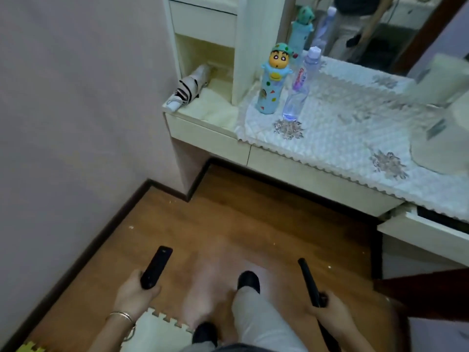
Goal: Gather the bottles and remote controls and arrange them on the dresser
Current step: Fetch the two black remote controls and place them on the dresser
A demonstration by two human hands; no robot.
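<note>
My left hand (135,294) grips a black remote control (156,267) low over the wooden floor. My right hand (330,309) grips a second, slimmer black remote control (309,282), seen edge-on. On the dresser (317,174) ahead stand two bottles side by side: a light-blue cartoon-character bottle (272,82) and, right of it, a clear plastic water bottle (300,87) with a white cap. Both stand upright on the white quilted cloth (355,133) near the mirror.
A folded striped umbrella (189,86) lies in the dresser's left nook. A pale fan-like object (441,138) sits at the dresser's right end. A drawer (426,229) stands partly open at the right. Foam mat tiles (157,331) lie by my feet; a wall runs along the left.
</note>
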